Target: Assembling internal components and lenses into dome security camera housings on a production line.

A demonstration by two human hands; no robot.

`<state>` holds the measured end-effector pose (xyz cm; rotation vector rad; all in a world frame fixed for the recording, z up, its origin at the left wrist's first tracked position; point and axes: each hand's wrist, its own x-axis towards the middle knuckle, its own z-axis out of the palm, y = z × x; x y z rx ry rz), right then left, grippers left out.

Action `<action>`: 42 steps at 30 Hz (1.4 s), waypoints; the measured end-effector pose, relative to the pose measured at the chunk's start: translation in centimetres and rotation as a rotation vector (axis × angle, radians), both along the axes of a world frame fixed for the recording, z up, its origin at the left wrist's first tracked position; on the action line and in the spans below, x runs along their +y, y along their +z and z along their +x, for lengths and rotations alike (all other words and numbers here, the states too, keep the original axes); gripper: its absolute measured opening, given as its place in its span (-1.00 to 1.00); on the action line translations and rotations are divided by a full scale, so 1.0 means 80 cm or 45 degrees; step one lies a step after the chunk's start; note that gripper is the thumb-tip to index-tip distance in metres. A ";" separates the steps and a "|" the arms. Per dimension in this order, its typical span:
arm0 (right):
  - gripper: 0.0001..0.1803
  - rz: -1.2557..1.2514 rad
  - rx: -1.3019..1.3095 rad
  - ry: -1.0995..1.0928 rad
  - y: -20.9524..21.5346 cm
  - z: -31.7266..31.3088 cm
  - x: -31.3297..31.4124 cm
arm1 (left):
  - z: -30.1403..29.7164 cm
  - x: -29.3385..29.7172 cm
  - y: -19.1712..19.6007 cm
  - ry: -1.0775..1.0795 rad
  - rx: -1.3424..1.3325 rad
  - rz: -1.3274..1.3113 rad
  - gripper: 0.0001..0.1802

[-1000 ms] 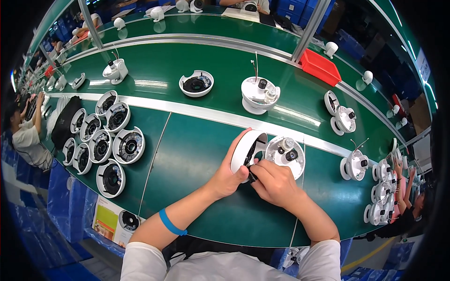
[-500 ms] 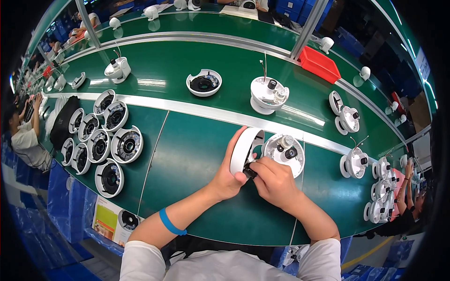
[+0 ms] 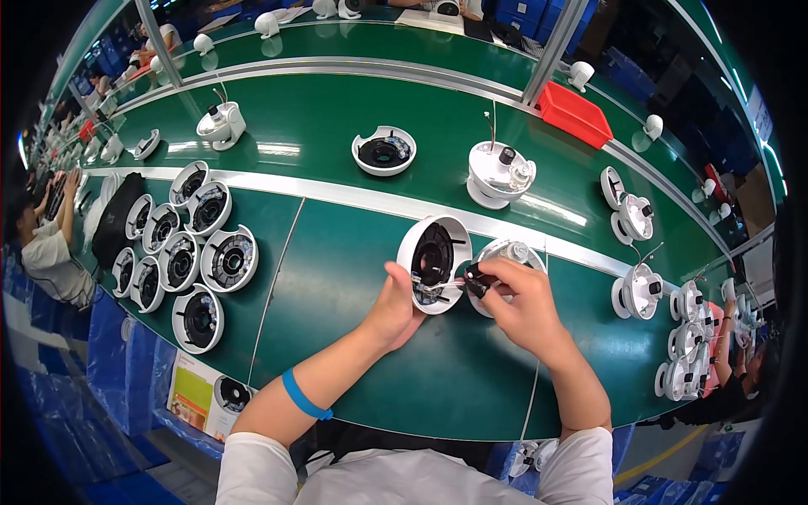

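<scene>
Nearest the body, two bare forearms come up from the lower edge over the green table (image 3: 353, 353), the left one wearing a blue wristband (image 3: 305, 396). The left hand (image 3: 394, 307) is curled around the lower rim of a round white shell (image 3: 433, 263) with a dark inside, holding it tilted on edge so its hollow faces the camera, thumb up against the rim. The right hand (image 3: 522, 307) is closed in a pinch, its fingertips (image 3: 488, 273) gripping a small black plug (image 3: 473, 282) right at the shell's open side, where thin wires show; whether the plug is already seated there cannot be told. Just behind the right hand, partly hidden by it, a white camera body (image 3: 505, 252) sits on the table. Off to the left, a cluster of similar white shells (image 3: 181, 257) lies face up beside a black bag (image 3: 114, 219), and at the table's near edge lies a printed card (image 3: 202, 396). To the right, more white camera parts (image 3: 648, 286) stand along the edge. Beyond a pale strip (image 3: 337, 192), another open shell (image 3: 383, 150) and an assembled white unit (image 3: 501, 172) rest on the farther belt, with a red bin (image 3: 575, 114) further back still. A seated person (image 3: 46, 252) works at the far left.
</scene>
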<state>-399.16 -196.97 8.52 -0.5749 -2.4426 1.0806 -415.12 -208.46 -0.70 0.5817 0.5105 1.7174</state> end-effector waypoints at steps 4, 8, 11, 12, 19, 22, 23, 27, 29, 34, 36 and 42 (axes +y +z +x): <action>-0.73 0.083 0.007 -0.044 0.000 -0.005 -0.005 | -0.006 0.001 0.018 -0.006 -0.214 -0.164 0.06; -0.78 0.161 0.033 -0.085 -0.005 -0.015 -0.013 | -0.017 -0.003 0.005 -0.060 -0.184 -0.210 -0.22; -0.78 0.297 0.026 0.083 -0.011 -0.022 -0.020 | -0.013 -0.006 0.004 -0.022 -0.059 -0.198 -0.31; -0.78 0.399 0.029 0.156 -0.013 -0.023 -0.021 | -0.013 -0.006 0.005 -0.012 0.031 -0.170 -0.29; -0.73 0.680 -0.033 0.229 -0.019 -0.038 -0.037 | -0.021 -0.009 -0.007 0.069 0.481 -0.043 -0.16; -0.72 0.890 -0.108 0.271 -0.034 -0.031 -0.028 | -0.011 0.004 -0.019 0.109 0.429 -0.048 -0.23; -0.72 0.950 -0.142 0.295 -0.040 -0.031 -0.029 | -0.011 0.003 -0.022 0.095 0.404 -0.066 -0.23; -0.83 1.002 -0.133 0.329 -0.056 -0.038 -0.025 | -0.013 0.007 -0.040 0.084 0.438 -0.121 -0.24; -0.85 0.922 -0.103 0.313 -0.065 -0.042 -0.020 | -0.014 0.012 -0.050 0.076 0.449 -0.121 -0.24; -0.86 0.970 -0.037 0.261 -0.086 -0.049 -0.023 | -0.017 0.012 -0.067 0.289 0.802 -0.087 -0.23; -0.86 0.999 -0.035 0.229 -0.088 -0.052 -0.028 | -0.022 0.012 -0.066 0.222 0.723 -0.094 -0.18; -0.78 0.910 -0.227 -0.247 -0.029 -0.053 -0.059 | -0.052 0.004 -0.072 0.249 0.263 -0.248 -0.22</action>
